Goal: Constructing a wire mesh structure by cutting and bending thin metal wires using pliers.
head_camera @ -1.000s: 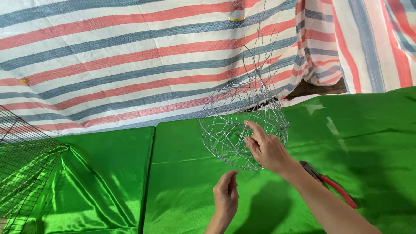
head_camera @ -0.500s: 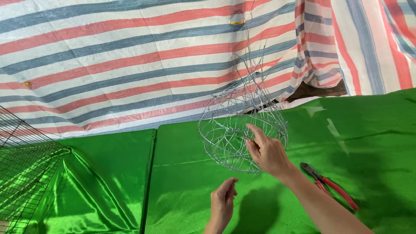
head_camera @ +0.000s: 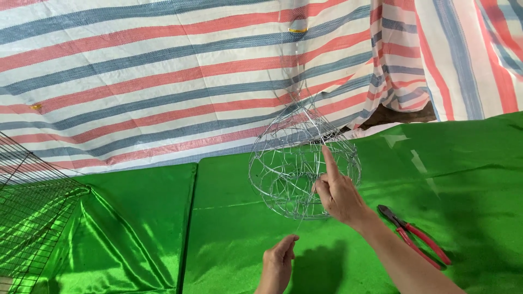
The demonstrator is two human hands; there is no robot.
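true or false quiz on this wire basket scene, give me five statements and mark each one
1. The right hand touches the round wire basket. True.
2. The left hand grips the pliers. False: the red-handled pliers lie untouched on the green cloth, right of the right forearm.
3. The basket hangs from wires above the cloth. True.
4. The backdrop is a plain white sheet. False: it is a striped tarp in red, blue and white.
5. A dark wire grid shows at the left edge. True.
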